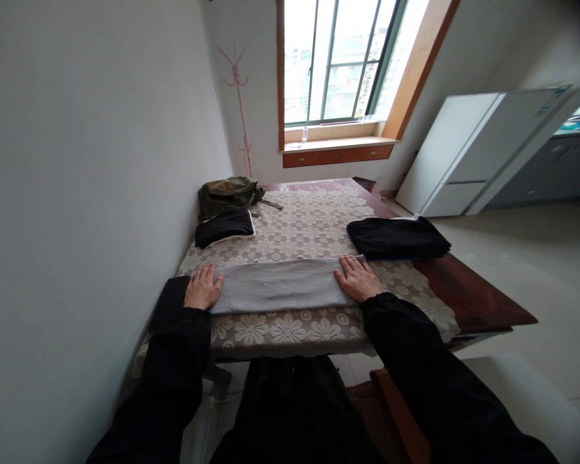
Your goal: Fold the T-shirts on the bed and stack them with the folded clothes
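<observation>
Cloth (283, 287): plain grey. Tablecloth (302, 229) under cloth: taupe, cream flower pattern. Black stack (399, 238) beyond cloth's right end. Beyond its left end: black bundle (225, 229) with white edge, olive-green backpack (227, 195). Right of cloth: red-brown tabletop (473, 293).

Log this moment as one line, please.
left hand: open, at left end of folded gray fabric; right hand: open, on its right end; fabric: lying on floral lace tablecloth; far left: olive backpack
</observation>
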